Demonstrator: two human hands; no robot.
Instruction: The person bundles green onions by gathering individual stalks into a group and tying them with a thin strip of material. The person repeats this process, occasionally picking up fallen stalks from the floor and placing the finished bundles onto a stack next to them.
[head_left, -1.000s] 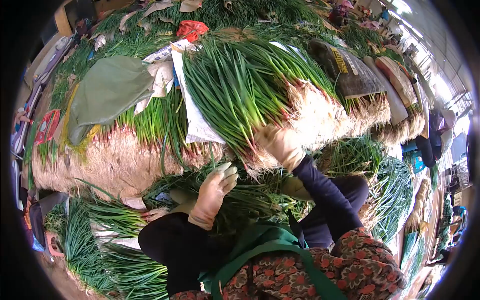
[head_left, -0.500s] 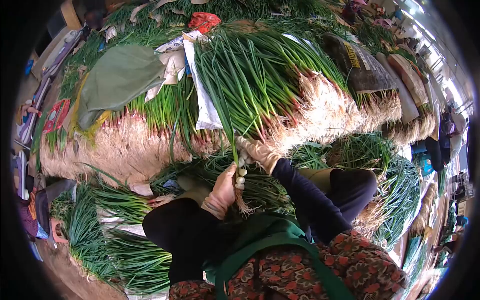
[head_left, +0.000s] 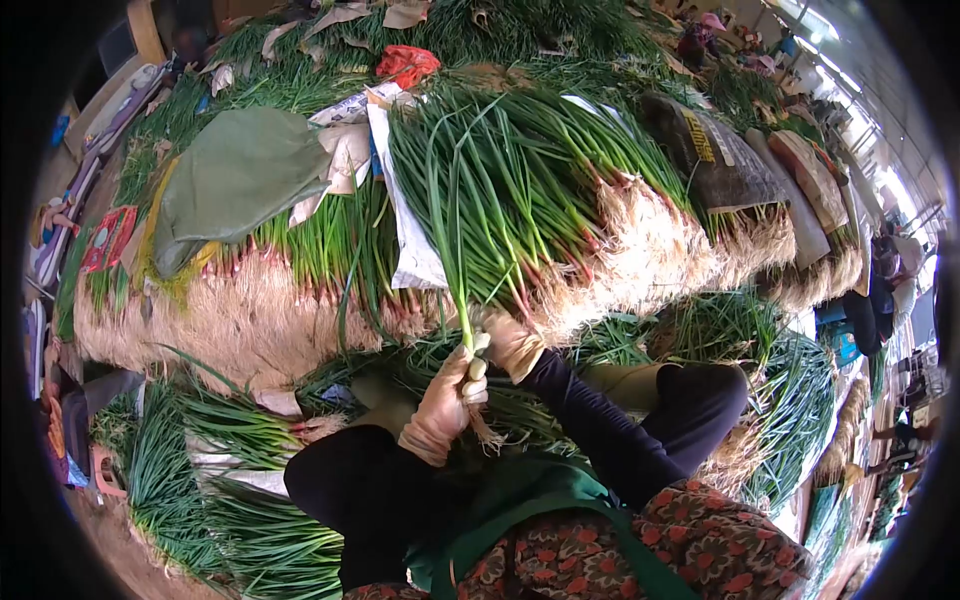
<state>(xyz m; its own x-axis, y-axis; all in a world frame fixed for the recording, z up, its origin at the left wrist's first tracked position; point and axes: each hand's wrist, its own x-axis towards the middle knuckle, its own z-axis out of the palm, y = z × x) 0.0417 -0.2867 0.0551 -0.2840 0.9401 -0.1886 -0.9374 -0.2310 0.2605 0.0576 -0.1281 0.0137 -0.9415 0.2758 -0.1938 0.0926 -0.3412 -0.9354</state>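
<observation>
My left hand (head_left: 442, 400), in a pale glove with whitish fingertips, is closed round the lower stem of a green onion (head_left: 461, 310). The onion stands upright, its leaves rising over the pile behind and its stringy roots hanging below my fingers. Close against the stem on the right is my gloved right hand (head_left: 513, 346), its fingers curled in; what they pinch is hidden. Just beyond both hands lies a thick heap of green onions (head_left: 520, 200), reddish at the base, with pale roots (head_left: 650, 235) facing me.
A green cloth (head_left: 240, 175) covers onions at the left. At right, a dark printed sack (head_left: 715, 160) lies over more bundles. Loose onions (head_left: 265, 530) lie by my left knee, others (head_left: 790, 410) beyond my right knee. A red bag (head_left: 408, 65) sits farther back.
My left hand has turned, its fingers curling tighter round the stem. The right hand has shifted slightly down with its fingers curled, and the view has tilted a little.
</observation>
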